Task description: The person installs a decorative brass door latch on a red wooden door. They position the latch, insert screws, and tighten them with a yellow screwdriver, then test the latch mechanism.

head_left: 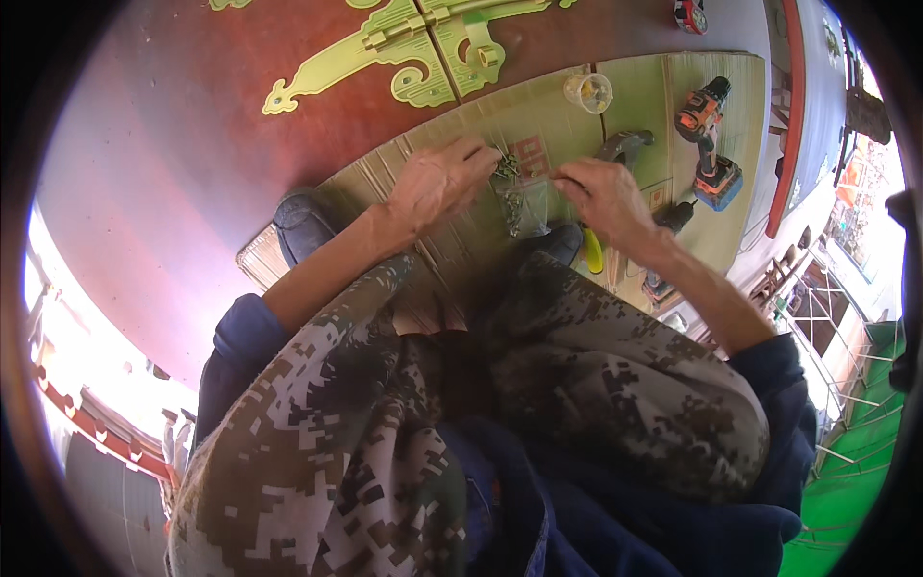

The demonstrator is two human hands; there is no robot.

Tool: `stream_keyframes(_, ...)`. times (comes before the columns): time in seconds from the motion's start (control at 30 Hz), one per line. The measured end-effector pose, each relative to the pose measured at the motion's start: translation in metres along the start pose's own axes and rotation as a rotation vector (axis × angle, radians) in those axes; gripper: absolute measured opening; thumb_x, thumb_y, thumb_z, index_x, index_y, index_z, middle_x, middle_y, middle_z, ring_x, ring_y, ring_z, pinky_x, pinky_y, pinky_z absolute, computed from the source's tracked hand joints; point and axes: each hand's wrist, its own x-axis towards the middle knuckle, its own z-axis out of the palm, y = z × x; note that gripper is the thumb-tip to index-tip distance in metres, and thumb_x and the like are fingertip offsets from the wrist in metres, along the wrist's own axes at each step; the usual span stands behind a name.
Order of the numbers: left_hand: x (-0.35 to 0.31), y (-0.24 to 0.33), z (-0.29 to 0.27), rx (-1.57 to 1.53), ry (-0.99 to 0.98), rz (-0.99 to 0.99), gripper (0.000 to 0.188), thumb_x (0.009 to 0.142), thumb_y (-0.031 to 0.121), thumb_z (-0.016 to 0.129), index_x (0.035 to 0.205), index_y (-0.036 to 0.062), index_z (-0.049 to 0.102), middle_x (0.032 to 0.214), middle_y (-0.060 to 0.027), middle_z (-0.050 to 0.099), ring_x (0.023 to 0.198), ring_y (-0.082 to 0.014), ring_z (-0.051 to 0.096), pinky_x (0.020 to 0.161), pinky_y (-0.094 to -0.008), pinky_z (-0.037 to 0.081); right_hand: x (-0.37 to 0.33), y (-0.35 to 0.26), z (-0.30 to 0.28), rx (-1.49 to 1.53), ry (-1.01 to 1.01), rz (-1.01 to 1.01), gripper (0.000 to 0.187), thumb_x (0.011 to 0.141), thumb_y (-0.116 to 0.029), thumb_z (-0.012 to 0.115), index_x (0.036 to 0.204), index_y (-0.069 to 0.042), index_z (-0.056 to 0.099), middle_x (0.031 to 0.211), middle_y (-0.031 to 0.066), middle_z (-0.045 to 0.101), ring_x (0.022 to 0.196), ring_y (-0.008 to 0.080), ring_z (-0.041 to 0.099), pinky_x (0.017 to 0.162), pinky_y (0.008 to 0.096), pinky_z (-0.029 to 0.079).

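A small clear plastic bag (525, 204) with screws in its lower part hangs over the cardboard between my two hands. My right hand (608, 200) pinches the bag's upper right edge between thumb and fingers. At its upper left, a cluster of small dark screws (507, 166) shows right by the fingertips of my left hand (444, 183). Those left fingers are bent and closed together; whether they grip the screws or the bag's edge, I cannot make out.
Flattened cardboard (567, 120) lies under my shoes. On it are a cordless drill (709, 144), a second dark power tool (673, 219), a hammer (625, 146), a yellow-green handled object (592, 252) and a clear round tub (588, 93). Beyond stands a red-brown door with a gold ornate hinge (370, 58).
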Motion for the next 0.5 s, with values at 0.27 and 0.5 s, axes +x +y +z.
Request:
stream_keyframes(0.27, -0.014, 0.018, -0.028, 0.013, 0.112, -0.157, 0.019, 0.090, 0.002, 0.070, 0.109, 0.0055, 0.068, 0.095, -0.0119, 0.067, 0.083, -0.0334, 0.069, 0.069, -0.0411, 0.058, 0.008, 0.005, 0.058, -0.069, 0.136, 0.068, 0.017, 0.091, -0.013, 0.070, 0.105, -0.006, 0.065, 0.096, 0.0179, 0.067, 0.087, 0.0423, 0.066, 0.072, 0.0508, 0.053)
stream_keyframes(0.5, -0.002, 0.034, -0.046, -0.285, 0.134, -0.252, 0.029, 0.089, 0.004, 0.074, 0.117, 0.0059, 0.068, 0.099, -0.0121, 0.068, 0.084, -0.0290, 0.070, 0.073, -0.0377, 0.058, 0.023, -0.021, 0.029, 0.485, 0.272, 0.081, 0.016, 0.097, -0.016, 0.070, 0.101, -0.001, 0.073, 0.082, 0.0102, 0.068, 0.060, 0.0195, 0.061, 0.061, 0.0338, 0.050)
